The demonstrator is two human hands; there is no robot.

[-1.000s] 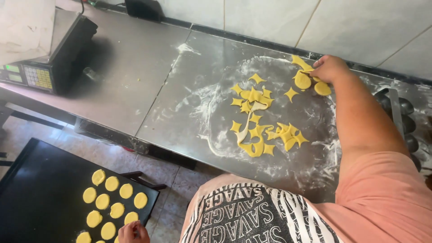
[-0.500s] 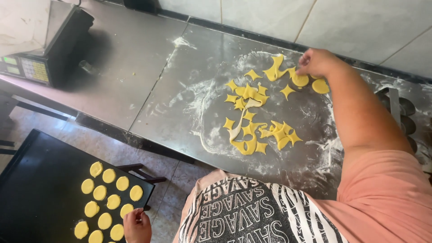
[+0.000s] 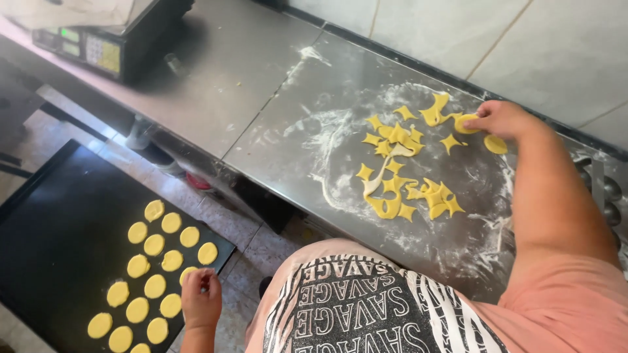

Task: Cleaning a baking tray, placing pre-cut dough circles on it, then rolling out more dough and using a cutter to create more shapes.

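Head view, looking down. The right hand [image 3: 500, 119] is stretched out to the far edge of the floured stainless-steel table [image 3: 275, 131]. Its fingertips pinch a round yellow disc of cut dough [image 3: 466, 123], which lies on the table surface near the far edge; grip pressed together on the rim of that disc. A second round yellow dough disc [image 3: 495, 144] lies just beside the hand, on its near side, apart from the fingers.

Left of the hand, in the middle of the floured patch, lies a scatter of yellow star-shaped dough offcuts [image 3: 402, 170], some joined by thin strips, several overlapping.

The left hand [image 3: 201, 299] hangs low, off the near edge of the table, over the near right corner of a flat black baking tray [image 3: 46, 242] that sits below table level above the tiled floor [image 3: 242, 229]. Fingers are curled in together above one of the discs on the tray; whether they actually hold it, I cannot tell. The rows of round yellow dough discs [image 3: 154, 268] on the tray are spaced apart, not touching.

At the far left corner of the table stands a dark electronic weighing scale with a keypad [image 3: 104, 39]. At the right edge a dark metal mould tray with round cavities [image 3: 605, 193] is partly in view.
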